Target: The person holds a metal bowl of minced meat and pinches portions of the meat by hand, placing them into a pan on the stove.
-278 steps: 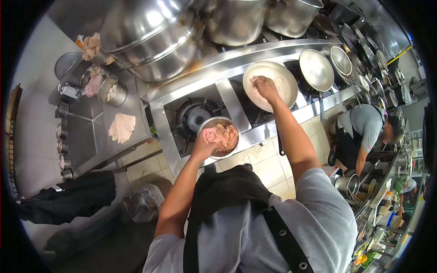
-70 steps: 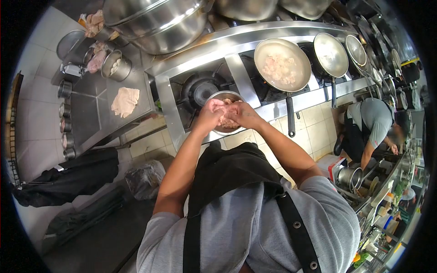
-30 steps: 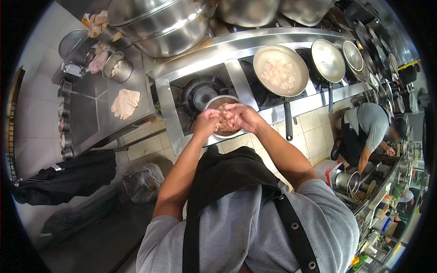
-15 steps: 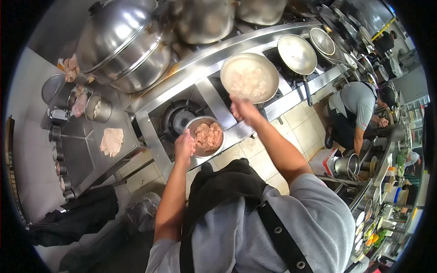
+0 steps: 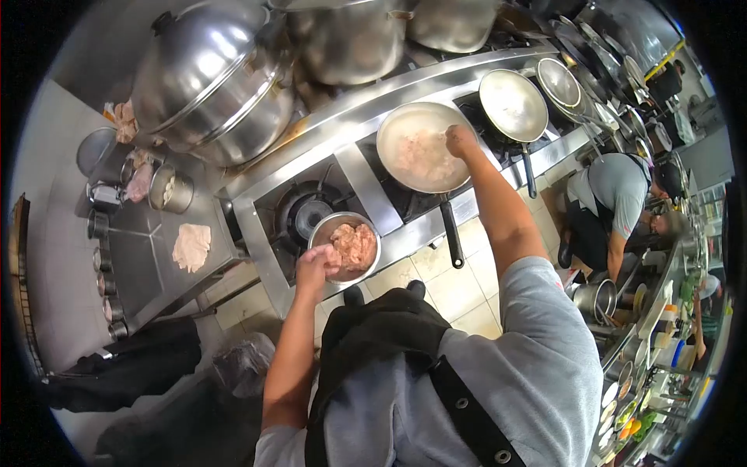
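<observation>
My left hand (image 5: 315, 268) is at the left rim of a metal bowl (image 5: 372, 268), its fingers closed round a piece of raw meat. More raw meat (image 5: 355, 246) lies in the bowl, which stands at the front of the stove beside a burner (image 5: 313, 219). Over the right side of a large frying pan (image 5: 397, 125) is my right hand (image 5: 461, 141), fingers bent together; what they hold, if anything, is hidden. Pale meat pieces (image 5: 424, 158) lie spread in that pan, whose black handle points toward me.
A second pan (image 5: 513, 105) sits further right. Large steel pots (image 5: 346, 43) line the back. On the left counter (image 5: 148, 268) are a flat pale piece of meat (image 5: 192, 247) and a metal pot (image 5: 172, 191). A co-worker (image 5: 611, 194) bends down at the right.
Both hands were together over the bowl a second ago. My right hand has since moved away to the right, over the large pan; my left hand has stayed by the bowl. The view has shifted.
</observation>
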### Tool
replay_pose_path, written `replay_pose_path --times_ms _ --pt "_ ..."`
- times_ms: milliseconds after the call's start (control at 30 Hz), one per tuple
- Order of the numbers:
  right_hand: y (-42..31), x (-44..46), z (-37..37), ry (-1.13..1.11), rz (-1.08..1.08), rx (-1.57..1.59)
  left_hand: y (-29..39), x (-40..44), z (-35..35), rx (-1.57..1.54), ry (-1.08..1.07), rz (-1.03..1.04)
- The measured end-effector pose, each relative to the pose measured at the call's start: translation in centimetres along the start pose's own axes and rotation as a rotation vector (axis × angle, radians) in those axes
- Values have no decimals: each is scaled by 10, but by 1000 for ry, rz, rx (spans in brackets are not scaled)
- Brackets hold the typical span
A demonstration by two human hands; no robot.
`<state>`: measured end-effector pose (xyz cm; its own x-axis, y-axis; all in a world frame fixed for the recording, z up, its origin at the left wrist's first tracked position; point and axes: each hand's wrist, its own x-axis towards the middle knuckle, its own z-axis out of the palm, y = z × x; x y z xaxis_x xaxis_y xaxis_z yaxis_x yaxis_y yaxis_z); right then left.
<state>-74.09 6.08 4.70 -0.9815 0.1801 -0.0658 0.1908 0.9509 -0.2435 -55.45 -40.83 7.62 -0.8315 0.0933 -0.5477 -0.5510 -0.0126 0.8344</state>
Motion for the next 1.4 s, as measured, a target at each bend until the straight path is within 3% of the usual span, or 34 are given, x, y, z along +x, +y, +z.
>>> replay_pose_path --times_ms 200,267,367,433,500,567,633,667,767,833,933,967,1000,1067,1200,1333,1400 --pt "1 -26 -26 152 -67 80 11 -10 -5 90 -17 97" --pt "-3 -24 -27 304 -92 132 14 -9 -6 97 -13 117" --pt "-67 -64 -61 350 -150 197 22 -8 -5 49 -16 93" --pt "-125 -108 -68 236 -250 471 19 0 -6 5 -48 88" --pt "-178 -157 -44 -59 -410 738 19 5 -3 15 -61 80" --pt "-224 -202 -33 -188 -706 529 16 11 1 32 -88 79" --pt "-254 -228 -30 -460 -703 578 8 18 6 -63 -107 102" --pt "-250 -229 15 -192 -797 496 15 13 11 -58 -121 106" --pt "-239 -222 38 -117 -689 576 34 -2 16 -48 -131 57" --pt "-224 -213 22 -262 -474 928 42 -10 13 -51 -114 75" --pt "-196 -157 20 -16 -264 972 36 -7 1 -53 -54 91" --pt "-191 -137 7 209 -212 711 33 -6 -5 -42 -76 89" --pt "-187 -124 -1 320 -181 718 30 -6 -10 -28 -99 86" --pt "-166 -77 12 265 -157 436 19 -5 -17 -7 -78 101" --pt "-144 -17 46 187 -183 278 20 -21 -25 -3 -16 83" --pt "-146 -16 34 9 -98 221 20 -30 -39 -27 12 81" --pt "-158 -26 18 48 -43 166 22 -32 -42 -23 28 112"
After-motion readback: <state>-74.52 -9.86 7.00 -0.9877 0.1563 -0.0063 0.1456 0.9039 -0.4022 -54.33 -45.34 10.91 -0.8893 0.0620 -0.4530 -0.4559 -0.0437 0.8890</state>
